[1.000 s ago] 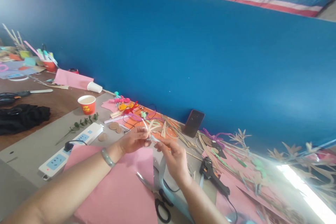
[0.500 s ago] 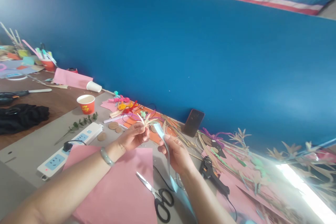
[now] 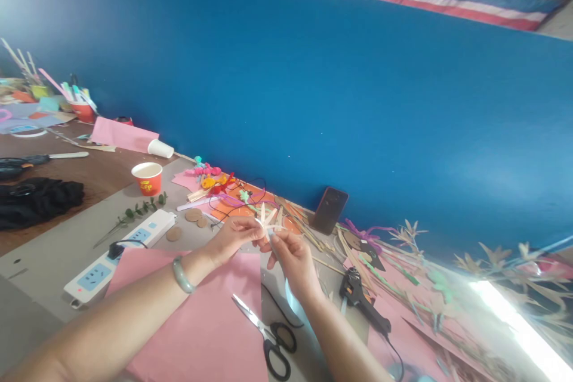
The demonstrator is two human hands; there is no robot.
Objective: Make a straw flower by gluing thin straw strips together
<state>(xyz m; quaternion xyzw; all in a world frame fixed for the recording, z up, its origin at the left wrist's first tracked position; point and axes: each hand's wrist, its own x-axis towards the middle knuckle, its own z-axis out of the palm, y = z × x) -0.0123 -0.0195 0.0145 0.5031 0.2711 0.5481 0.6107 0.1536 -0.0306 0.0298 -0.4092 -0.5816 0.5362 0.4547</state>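
My left hand, with a bracelet on its wrist, pinches a pale straw-coloured flower with pointed petals. Against the base of that flower, my right hand is closed on the end of a light-blue ribbon. The ribbon hangs down behind my right wrist, and its held end is mostly hidden by my fingers. Both hands meet above the far edge of a pink paper sheet. Scissors with black handles lie partly on that sheet, blades slightly apart, below my hands.
A black glue gun lies right of my right arm. A phone leans on the blue wall. On the left are a white power strip, a leafy sprig and a red paper cup. Dried stems and flowers spread along the right.
My right hand has brought the ribbon's end left to the flower's base. The flower has shifted slightly right and turned more upright, and the two hands now touch or nearly touch.
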